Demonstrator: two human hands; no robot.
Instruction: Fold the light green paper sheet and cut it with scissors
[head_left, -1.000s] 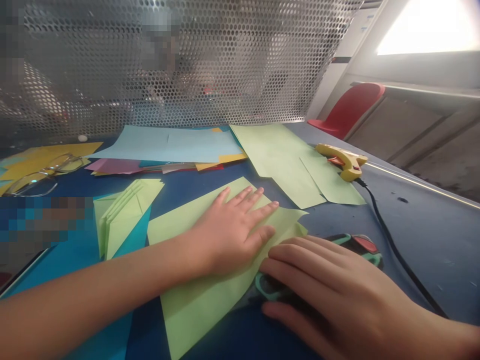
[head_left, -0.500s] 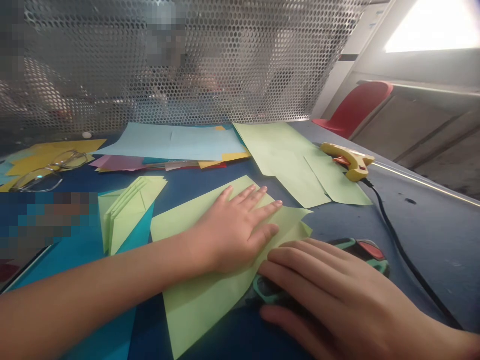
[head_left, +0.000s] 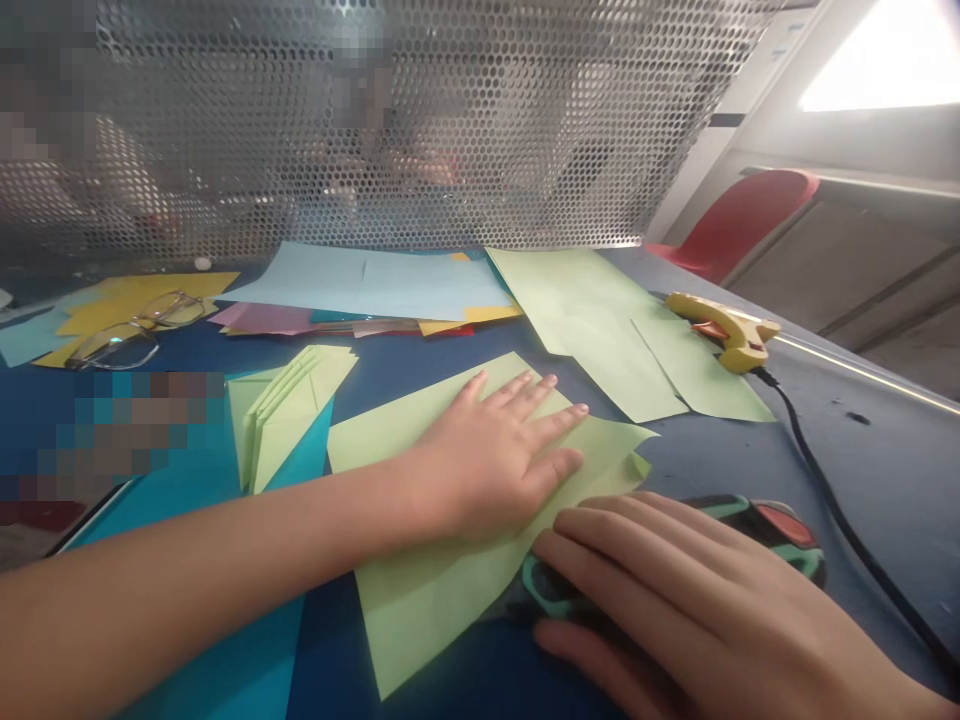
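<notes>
Left hand [head_left: 499,465] flat on green paper sheet [head_left: 442,590], mid-table [head_left: 885,450]. Right hand [head_left: 697,610] over teal scissors [head_left: 780,530], near edge. Yellow glue gun [head_left: 724,328] towards the right edge.

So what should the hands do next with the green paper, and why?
Probably the right hand should close on the scissors and lift them. It already lies flat over their handles, while the left hand presses the folded green paper flat on the table, so the sheet is held steady.
</notes>
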